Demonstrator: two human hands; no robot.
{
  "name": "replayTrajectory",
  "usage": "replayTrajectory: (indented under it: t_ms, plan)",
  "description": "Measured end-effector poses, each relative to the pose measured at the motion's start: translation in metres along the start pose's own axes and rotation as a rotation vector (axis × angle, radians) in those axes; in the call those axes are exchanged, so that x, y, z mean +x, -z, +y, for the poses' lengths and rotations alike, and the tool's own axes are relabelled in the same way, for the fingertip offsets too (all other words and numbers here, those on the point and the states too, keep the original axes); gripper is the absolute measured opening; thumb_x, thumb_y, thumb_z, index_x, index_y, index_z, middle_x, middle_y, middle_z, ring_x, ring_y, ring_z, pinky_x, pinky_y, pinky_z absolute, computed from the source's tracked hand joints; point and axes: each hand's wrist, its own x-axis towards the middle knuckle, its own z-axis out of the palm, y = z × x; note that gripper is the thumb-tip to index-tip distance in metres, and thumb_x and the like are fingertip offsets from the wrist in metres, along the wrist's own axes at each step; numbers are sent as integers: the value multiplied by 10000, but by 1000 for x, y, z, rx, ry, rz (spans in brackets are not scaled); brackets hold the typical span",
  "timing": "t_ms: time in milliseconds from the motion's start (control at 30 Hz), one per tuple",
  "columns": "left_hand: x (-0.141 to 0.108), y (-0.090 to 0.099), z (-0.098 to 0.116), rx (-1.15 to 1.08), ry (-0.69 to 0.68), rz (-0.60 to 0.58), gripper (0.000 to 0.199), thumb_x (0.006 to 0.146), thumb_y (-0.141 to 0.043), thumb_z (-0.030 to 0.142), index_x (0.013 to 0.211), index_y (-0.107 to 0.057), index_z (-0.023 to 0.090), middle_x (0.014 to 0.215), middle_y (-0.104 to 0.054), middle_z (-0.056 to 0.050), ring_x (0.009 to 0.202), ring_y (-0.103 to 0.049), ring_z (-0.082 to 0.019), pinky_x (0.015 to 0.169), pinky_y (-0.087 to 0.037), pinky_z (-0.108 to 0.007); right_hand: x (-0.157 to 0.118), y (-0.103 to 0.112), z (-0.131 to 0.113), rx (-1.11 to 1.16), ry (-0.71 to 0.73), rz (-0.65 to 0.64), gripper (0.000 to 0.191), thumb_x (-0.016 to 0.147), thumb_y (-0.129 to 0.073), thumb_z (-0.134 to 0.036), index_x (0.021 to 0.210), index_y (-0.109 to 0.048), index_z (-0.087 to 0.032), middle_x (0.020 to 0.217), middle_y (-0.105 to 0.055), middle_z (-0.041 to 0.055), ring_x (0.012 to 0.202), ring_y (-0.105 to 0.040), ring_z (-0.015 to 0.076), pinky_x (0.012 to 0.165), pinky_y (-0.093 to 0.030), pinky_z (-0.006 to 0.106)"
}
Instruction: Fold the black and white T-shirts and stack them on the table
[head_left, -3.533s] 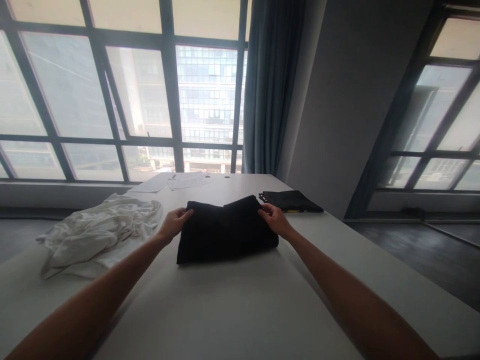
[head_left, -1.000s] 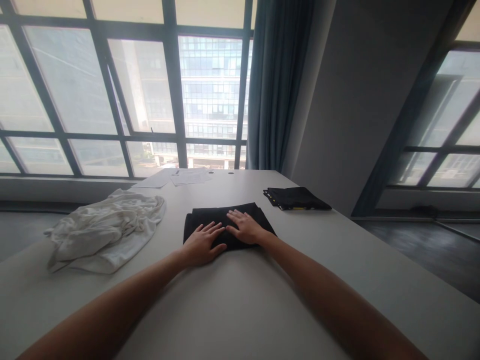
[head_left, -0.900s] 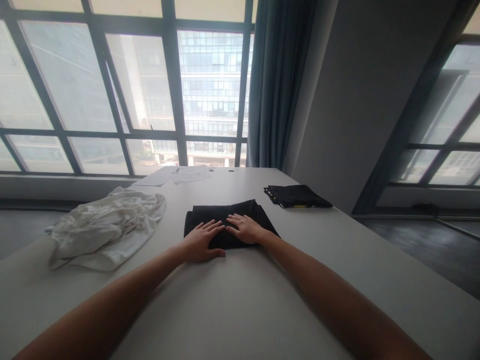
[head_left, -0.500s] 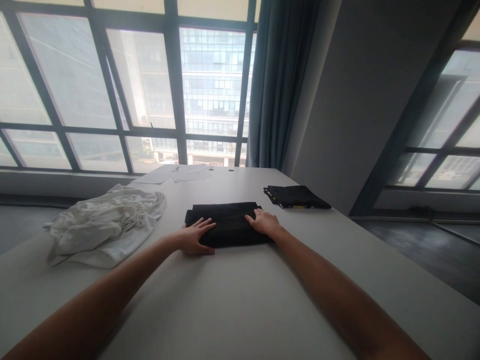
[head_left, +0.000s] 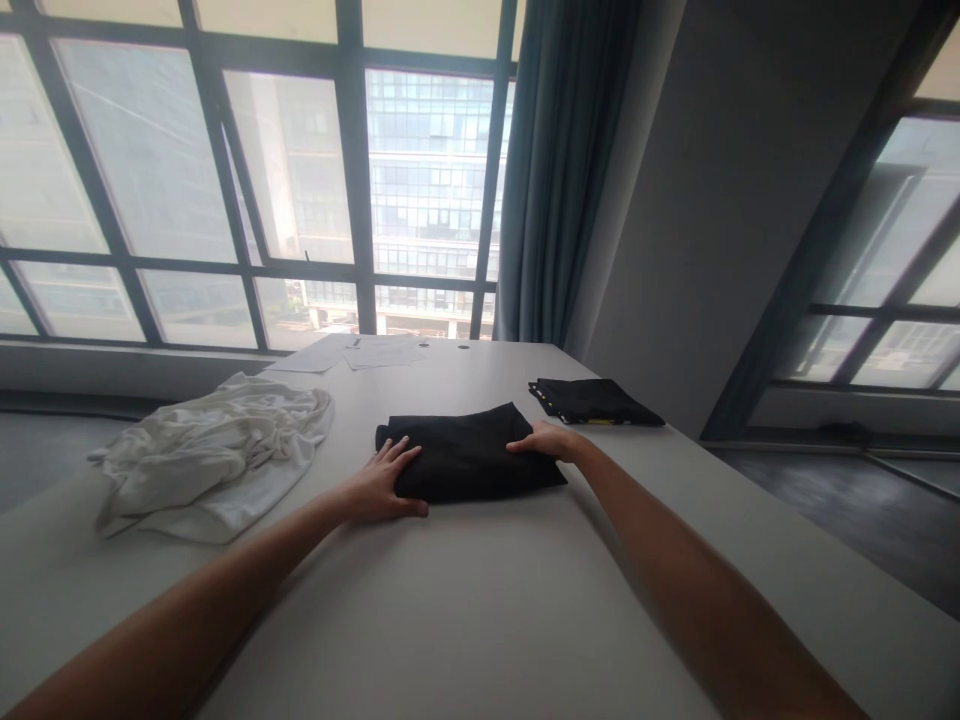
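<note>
A folded black cloth, perhaps a garment (head_left: 465, 460), lies on the white table (head_left: 465, 620) in front of me. My left hand (head_left: 386, 482) rests on its left end, fingers spread and thumb along the near edge. At the right end my right hand (head_left: 547, 443) grips the cloth, thumb on top and the other fingers hidden beneath or behind it. That end is slightly raised, with its far corner sticking up. Farther right lies another folded black cloth stack (head_left: 600, 400) with small yellow and white marks along its edge.
A crumpled white cloth (head_left: 217, 450) lies on the table's left side. Sheets of paper (head_left: 382, 351) are near the far end, by two small round dark spots. Beyond stand large windows (head_left: 285, 170), a blue-grey curtain (head_left: 547, 180) and a grey pillar (head_left: 697, 200).
My right hand has gone from lying flat on the cloth to gripping its right end, which has lifted a little. My left hand stays at the left end.
</note>
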Motion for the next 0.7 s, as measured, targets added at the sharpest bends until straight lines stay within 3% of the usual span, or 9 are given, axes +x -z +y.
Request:
replayTrajectory:
  t_ms: [100, 200, 367, 500, 700]
  plan:
    - [1, -2, 1, -39, -69, 39, 1090, 719, -550, 825, 1573, -207, 240, 1651, -29, -96, 1505, -39, -365, 1192, -217, -511, 0, 11, 2, 57, -25, -60, 494, 649, -857, -314, 1071, -691, -116, 1024, -738, 114, 909, -706, 244, 761, -576, 294]
    - [3, -7, 2, -40, -90, 80, 989, 811, -440, 804, 1578, -181, 236, 1651, -41, -88, 1513, -37, -325, 1205, -171, -510, 6, 34, 16, -137, -46, 137, 484, 698, -787, -215, 1149, -669, -85, 1084, -719, 147, 982, -692, 262, 821, -553, 302]
    - [6, -13, 6, 54, -61, 46, 887, 864, -345, 782, 1562, -247, 244, 1643, -117, -83, 1515, -66, -298, 1208, -122, -517, 10, 86, 64, -360, -134, 468, 661, 693, -727, -183, 1325, -579, -60, 1276, -631, 197, 1188, -603, 286, 936, -492, 295]
    - [6, -13, 9, 83, -36, 20, 803, 929, -210, 720, 1549, -291, 217, 1624, -214, -89, 1509, -136, -281, 1201, -139, -519, 3, 111, 91, -365, -279, 612, 657, 696, -654, -222, 1340, -577, -121, 1252, -646, 174, 1167, -606, 326, 926, -495, 382]
    - [7, -16, 6, 106, -51, 36, 722, 955, -183, 681, 1488, -424, 257, 1607, -273, -83, 1499, -183, -282, 1188, -166, -520, -19, 132, 103, -419, -366, 900, 538, 697, -647, -316, 1216, -636, -177, 1133, -666, 192, 1069, -627, 371, 867, -484, 472]
